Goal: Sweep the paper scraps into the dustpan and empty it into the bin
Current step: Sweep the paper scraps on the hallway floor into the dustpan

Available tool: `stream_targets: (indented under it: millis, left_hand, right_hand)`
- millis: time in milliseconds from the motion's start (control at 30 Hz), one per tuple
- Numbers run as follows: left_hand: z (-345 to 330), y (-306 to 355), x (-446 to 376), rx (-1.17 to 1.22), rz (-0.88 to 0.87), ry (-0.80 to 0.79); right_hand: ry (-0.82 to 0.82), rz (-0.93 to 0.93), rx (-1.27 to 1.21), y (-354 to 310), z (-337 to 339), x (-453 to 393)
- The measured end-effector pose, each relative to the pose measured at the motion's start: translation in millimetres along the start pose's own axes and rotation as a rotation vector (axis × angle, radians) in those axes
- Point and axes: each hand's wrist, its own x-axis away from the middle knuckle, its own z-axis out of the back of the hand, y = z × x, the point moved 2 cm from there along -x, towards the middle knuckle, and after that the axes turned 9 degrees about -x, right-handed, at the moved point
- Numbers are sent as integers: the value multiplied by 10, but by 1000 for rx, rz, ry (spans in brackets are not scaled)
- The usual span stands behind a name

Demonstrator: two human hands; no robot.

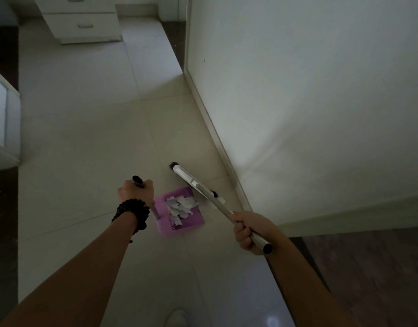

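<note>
I am gripping the dustpan (179, 212) handle with my left hand (137, 192), closed around it. The paper scraps (180, 207) are lying in the pan, on the floor (85, 149) just right of that hand. My right hand (248, 232) is clasping the broom (198, 187); its head is lying along the pan's far edge.

— Can you read any writing from where you stand?

— No. Nothing you're looking at carries legible text, a label, a brand or a number.

— Not even on the dustpan (179, 210) near your feet?

— It has small dark marks along its near and far edges, but they are too small and blurred for you to tell whether they are letters.
</note>
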Motion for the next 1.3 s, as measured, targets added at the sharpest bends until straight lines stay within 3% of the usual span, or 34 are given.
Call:
stream_targets:
  millis: [400, 600, 867, 1167, 1300]
  left_hand:
    - [9, -204, 99, -3, 19, 27]
    - [-71, -111, 126, -10, 19, 19]
    - [-120, -40, 201, -31, -1, 26]
    - [-78, -242, 322, -17, 55, -39]
    - [-51, -439, 458, 108, 128, -19]
  right_hand:
    - [167, 77, 75, 134, 402, 121]
    - [83, -94, -174, 531, 325, -38]
    - [-19, -105, -277, 762, -50, 107]
    - [-80, -151, -203, 601, -370, 241]
    - [-100, -149, -226, 686, -354, 366]
